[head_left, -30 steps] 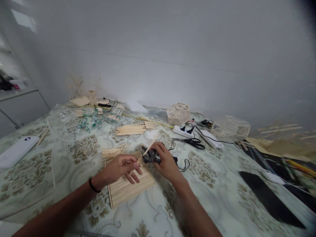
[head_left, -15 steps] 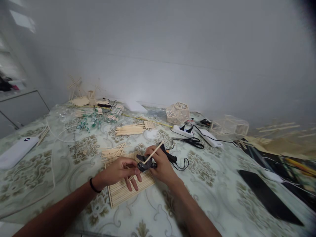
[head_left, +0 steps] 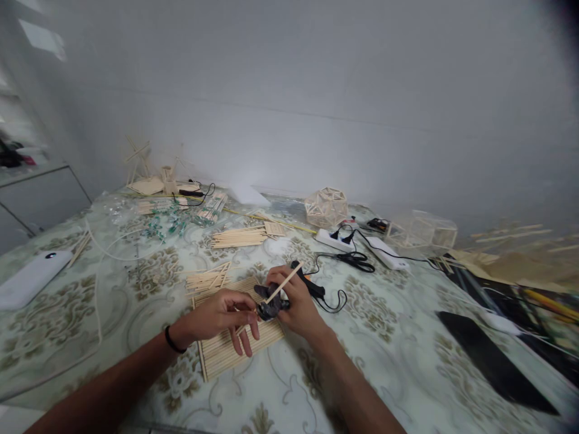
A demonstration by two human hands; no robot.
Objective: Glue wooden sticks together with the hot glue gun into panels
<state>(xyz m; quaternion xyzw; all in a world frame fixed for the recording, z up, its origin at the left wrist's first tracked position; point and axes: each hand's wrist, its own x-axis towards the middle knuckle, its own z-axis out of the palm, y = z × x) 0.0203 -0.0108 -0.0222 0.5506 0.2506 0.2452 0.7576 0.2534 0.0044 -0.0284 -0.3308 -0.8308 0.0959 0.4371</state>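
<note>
My right hand (head_left: 296,298) is closed around a dark grey, lobed object (head_left: 270,306) whose kind I cannot make out. A thin wooden stick (head_left: 284,282) slants up and right from this object, across the front of my right hand. My left hand (head_left: 230,316) has its thumb and index finger pinched at the object's left side, the other fingers bent below. What lies in the pinch is hidden. Both hands are over a flat mat of wooden sticks laid side by side (head_left: 226,358). Just behind my right hand lies a black, corded tool with an orange part (head_left: 314,289).
Loose sticks (head_left: 208,279) and a stick bundle (head_left: 239,237) lie beyond the mat. A power strip (head_left: 333,240) with black cords is at centre right. Stick-built frames (head_left: 326,207) stand by the wall. A white phone-like device (head_left: 31,280) lies left, a black slab (head_left: 495,361) right.
The dark grey object and its stick have shifted slightly to the right and turned a little. Both hands stay nearly in place.
</note>
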